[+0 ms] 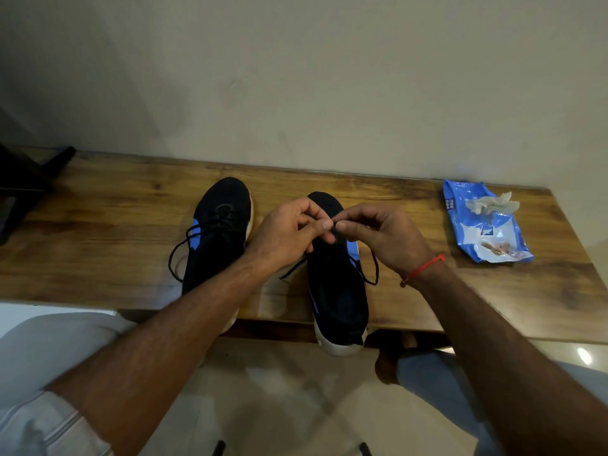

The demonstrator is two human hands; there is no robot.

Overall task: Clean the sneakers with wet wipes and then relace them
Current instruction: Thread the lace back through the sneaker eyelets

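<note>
Wooden bench (427,291): two sneakers (335,284), one wipes pack (487,232), two hands (286,235).

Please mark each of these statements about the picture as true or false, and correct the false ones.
1. Both hands work at the lace of the right sneaker. True: the left hand and right hand pinch it.
2. The wipes packet lies between the two shoes. False: it lies to the right of both.
3. A crumpled wipe rests on the packet. True.
4. The left sneaker has no lace. False: a black lace runs through it.
</note>
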